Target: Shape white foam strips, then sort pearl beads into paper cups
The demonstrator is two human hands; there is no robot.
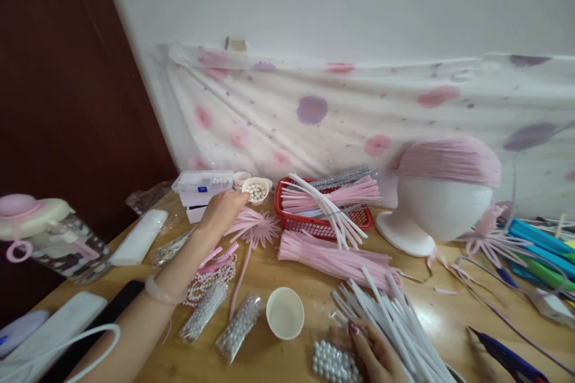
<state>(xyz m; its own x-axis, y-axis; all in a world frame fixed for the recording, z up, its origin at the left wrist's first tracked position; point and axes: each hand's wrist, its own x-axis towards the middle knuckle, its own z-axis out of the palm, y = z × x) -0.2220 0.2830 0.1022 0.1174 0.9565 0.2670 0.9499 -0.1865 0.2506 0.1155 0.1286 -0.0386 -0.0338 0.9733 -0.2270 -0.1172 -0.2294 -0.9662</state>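
Observation:
My left hand (229, 208) reaches to the back of the table, its fingers at the rim of a small cup of white pearls (257, 191); the fingertips are mostly hidden. Near the front edge my right hand (375, 350) is closed on a clear bag of silvery pearls (335, 362), beside a bundle of white stems (399, 323). An empty paper cup (285, 313) stands left of that bag. Two more pearl packets (240, 326) lie further left, near a pink stem flower (260, 225) and pink strands.
A red basket (314, 226) holds pink and white stems, with a pink bundle (332, 257) before it. A white foam head (440, 203) stands right. A blue glue gun (507, 356) lies front right. A bottle (67, 245) and cables are left.

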